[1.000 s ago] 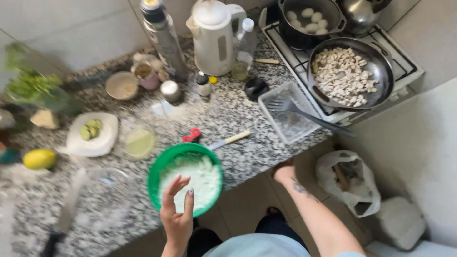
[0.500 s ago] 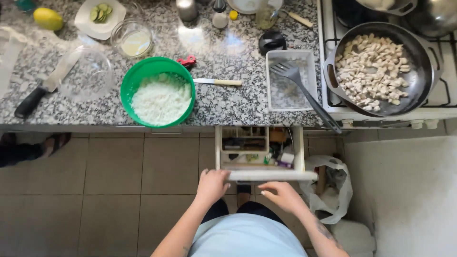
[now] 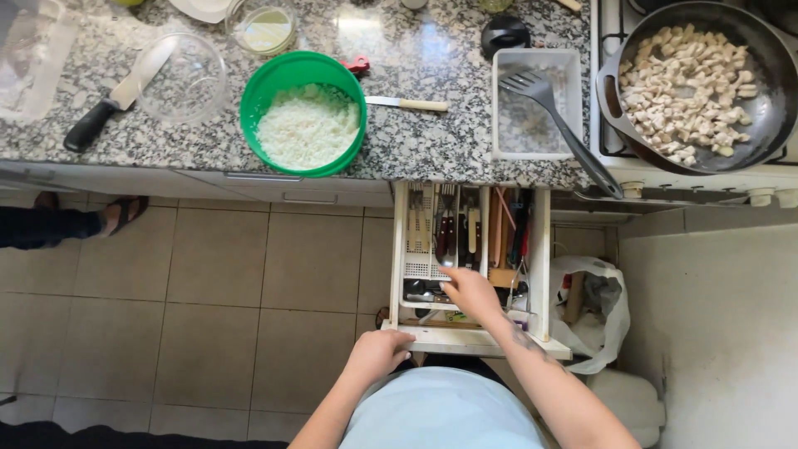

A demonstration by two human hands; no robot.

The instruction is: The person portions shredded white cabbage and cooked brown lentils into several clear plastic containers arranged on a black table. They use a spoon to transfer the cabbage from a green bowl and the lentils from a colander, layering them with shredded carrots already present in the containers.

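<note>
- Granite surface runs across the far side, and under it one drawer stands pulled out toward the person.
- One cutlery tray sits inside the drawer, packed with forks, knives and long-handled tools, too many and too crowded to count.
- Right hand is down in the drawer, fingers curled loosely over the utensils near the tray's near end; whether they actually grip one, I cannot tell.
- Left hand rests on the drawer's white front edge, fingers bent over it, holding nothing else.
- On the surface: one green bowl of white rice, just left of the drawer.
- Two knives up there: one black-handled knife on the far left, one pale-handled knife right beside the bowl.
- One clear glass bowl lies between the black-handled knife and the green bowl.
- One white rectangular tub carries one black spatula, whose handle overhangs the edge.
- One dark frying pan of pale diced pieces sits on the stove, far right.
- One sandalled foot of another person shows on the tiled floor at left.
</note>
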